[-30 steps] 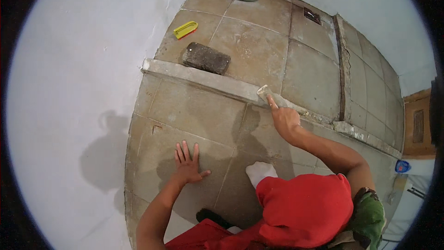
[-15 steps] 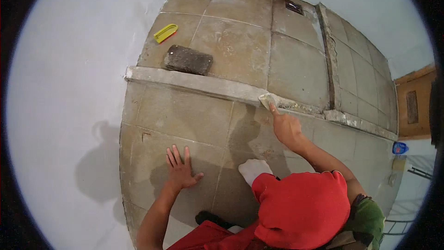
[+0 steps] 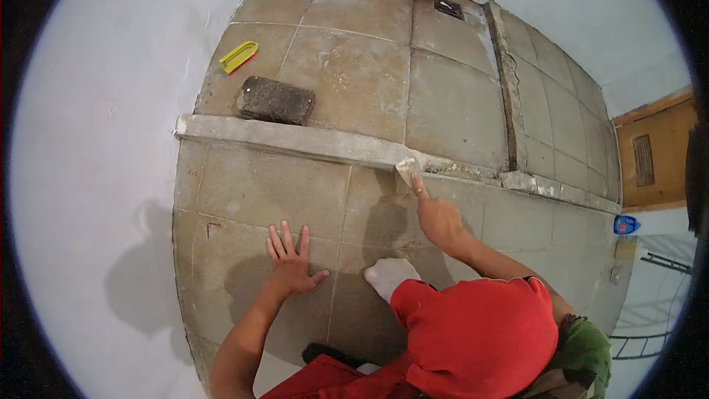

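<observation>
"Where was the pale, flat-bladed scraper (image 3: 407,170)?"

"In the right hand (image 3: 440,223), its fingers closed round the handle, the index finger laid forward along it. The blade stood at the front edge of the low, grey concrete curb (image 3: 288,137), beside its rough, broken stretch (image 3: 461,168). I couldn't tell whether they touched."

"What could have gone wrong there?"

"A skid, I'd say. A hard push on that uneven edge might have thrown the blade aside and scraped the forward index finger on the concrete."

"And the left hand (image 3: 293,272)?"

"Flat on the tan, square-tiled floor (image 3: 266,185), fingers spread, holding nothing. If it bore weight, as it seemed to, a slick tile could have let it slide and upset the balance."

"Was the dark, rough, rectangular block (image 3: 277,101) a risk?"

"Little. It lay behind the curb, further left; only a wide sweep might have struck it."
</observation>
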The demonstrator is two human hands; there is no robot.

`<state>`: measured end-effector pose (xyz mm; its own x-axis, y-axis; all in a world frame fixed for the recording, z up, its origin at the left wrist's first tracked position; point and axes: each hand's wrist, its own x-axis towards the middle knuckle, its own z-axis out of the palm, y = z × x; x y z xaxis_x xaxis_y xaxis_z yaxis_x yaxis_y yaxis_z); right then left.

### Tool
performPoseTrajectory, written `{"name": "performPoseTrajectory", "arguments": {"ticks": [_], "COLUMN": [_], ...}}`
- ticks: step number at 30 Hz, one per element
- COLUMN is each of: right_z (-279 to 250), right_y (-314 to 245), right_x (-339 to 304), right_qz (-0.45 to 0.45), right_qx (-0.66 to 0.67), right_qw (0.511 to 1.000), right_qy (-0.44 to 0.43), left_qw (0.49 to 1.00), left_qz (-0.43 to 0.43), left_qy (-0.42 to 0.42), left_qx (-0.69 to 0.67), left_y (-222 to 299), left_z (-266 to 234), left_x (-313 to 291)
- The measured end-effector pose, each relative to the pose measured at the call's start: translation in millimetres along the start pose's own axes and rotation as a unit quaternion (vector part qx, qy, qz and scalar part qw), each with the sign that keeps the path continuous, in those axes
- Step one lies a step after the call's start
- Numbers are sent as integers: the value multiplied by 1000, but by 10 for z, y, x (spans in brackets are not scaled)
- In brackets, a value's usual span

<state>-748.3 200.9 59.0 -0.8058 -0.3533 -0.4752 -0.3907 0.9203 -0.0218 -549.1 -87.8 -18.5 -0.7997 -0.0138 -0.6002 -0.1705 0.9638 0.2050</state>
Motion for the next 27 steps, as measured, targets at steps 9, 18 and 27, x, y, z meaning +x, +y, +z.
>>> {"name": "performPoseTrajectory", "arguments": {"ticks": [9, 18, 27], "right_z": [-86, -81, -274], "right_y": [-136, -146, -283], "right_x": [145, 257, 231], "right_qz": [-20, -46, -29], "right_qx": [-60, -94, -11], "right_qw": [998, 994, 1000], "right_qy": [9, 30, 4], "left_qw": [999, 992, 992], "left_qz": [6, 79, 91], "left_qy": [31, 91, 89], "left_qx": [-19, -34, -8], "left_y": [36, -90, -187], "left_z": [-46, 42, 125], "left_x": [-21, -89, -229]}}
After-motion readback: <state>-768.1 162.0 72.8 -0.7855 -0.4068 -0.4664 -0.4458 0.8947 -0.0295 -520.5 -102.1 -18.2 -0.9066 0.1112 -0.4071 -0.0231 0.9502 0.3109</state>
